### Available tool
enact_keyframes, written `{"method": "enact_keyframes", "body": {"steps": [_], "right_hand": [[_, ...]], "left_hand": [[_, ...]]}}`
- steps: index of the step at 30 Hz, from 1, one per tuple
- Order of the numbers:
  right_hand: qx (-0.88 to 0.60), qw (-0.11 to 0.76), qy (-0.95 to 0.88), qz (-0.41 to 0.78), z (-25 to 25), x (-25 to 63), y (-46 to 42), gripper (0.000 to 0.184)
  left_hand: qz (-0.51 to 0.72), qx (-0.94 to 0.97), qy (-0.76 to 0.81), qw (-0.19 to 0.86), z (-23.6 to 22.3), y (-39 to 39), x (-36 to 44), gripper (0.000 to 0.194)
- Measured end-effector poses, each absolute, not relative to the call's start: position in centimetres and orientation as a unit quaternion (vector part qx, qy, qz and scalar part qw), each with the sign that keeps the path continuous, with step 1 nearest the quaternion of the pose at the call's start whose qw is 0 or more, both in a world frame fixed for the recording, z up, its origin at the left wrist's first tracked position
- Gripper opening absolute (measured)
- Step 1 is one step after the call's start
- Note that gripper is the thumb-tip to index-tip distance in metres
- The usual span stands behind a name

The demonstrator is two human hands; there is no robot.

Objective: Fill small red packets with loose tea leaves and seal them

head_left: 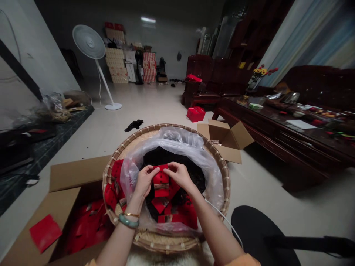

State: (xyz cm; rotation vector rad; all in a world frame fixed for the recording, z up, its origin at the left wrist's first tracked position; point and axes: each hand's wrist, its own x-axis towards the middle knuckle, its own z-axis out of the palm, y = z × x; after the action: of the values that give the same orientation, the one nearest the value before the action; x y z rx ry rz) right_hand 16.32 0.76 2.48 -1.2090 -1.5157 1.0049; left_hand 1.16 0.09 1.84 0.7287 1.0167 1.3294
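Between my two hands hangs a red packet (161, 181) with a pale printed band across its middle. My left hand (145, 179) pinches its upper left corner; a green bangle and a gold bracelet circle that wrist. At the upper right corner, my right hand (179, 173) pinches it too. Below lies a clear plastic bag (213, 173), opened wide over dark loose stuff (194, 166) that I cannot name. Several more red packets (180, 218) rest on top of it. The bag sits in a round woven bamboo basket (226, 177), with other red packets (111, 195) along its left side.
Left of the basket, an open cardboard box (66, 203) holds many red packets, one lying on its flap. A smaller open carton (233, 151) stands at the basket's right, near a dark wooden table (263, 125). A round black base (257, 236) is at lower right; a white fan (113, 106) stands farther back.
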Motion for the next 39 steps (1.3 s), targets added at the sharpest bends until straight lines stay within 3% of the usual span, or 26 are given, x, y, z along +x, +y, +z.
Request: {"method": "enact_keyframes", "body": {"steps": [4, 10, 16, 26, 29, 34, 39], "right_hand": [[-0.503, 0.480, -0.557, 0.455, 1.6, 16.4, 0.7, 0.019], [-0.505, 0.496, -0.538, 0.458, 1.1, 16.5, 0.6, 0.020], [-0.514, 0.459, -0.547, 0.475, 0.4, 16.5, 0.7, 0.021], [-0.517, 0.478, -0.540, 0.461, -0.1, 17.5, 1.0, 0.026], [-0.546, 0.479, -0.554, 0.407, -0.4, 19.3, 1.6, 0.029], [-0.597, 0.383, -0.663, 0.240, -0.8, 21.7, 3.4, 0.023], [-0.536, 0.283, -0.754, 0.254, -1.3, 19.9, 5.0, 0.026]], "left_hand": [[0.583, 0.313, 0.440, 0.607, 2.1, -0.5, 1.7, 0.035], [0.442, 0.337, 0.444, 0.703, 2.0, -1.4, 1.8, 0.037], [0.443, 0.332, 0.452, 0.699, 1.6, -1.6, 2.0, 0.036], [0.414, 0.348, 0.431, 0.722, 1.0, -1.8, 2.6, 0.050], [0.442, 0.343, 0.448, 0.697, 0.9, -1.5, 1.9, 0.050], [0.492, 0.397, 0.490, 0.600, 0.6, -0.7, 0.5, 0.057], [0.486, 0.487, 0.514, 0.512, 0.0, -0.5, 0.0, 0.058]]}}
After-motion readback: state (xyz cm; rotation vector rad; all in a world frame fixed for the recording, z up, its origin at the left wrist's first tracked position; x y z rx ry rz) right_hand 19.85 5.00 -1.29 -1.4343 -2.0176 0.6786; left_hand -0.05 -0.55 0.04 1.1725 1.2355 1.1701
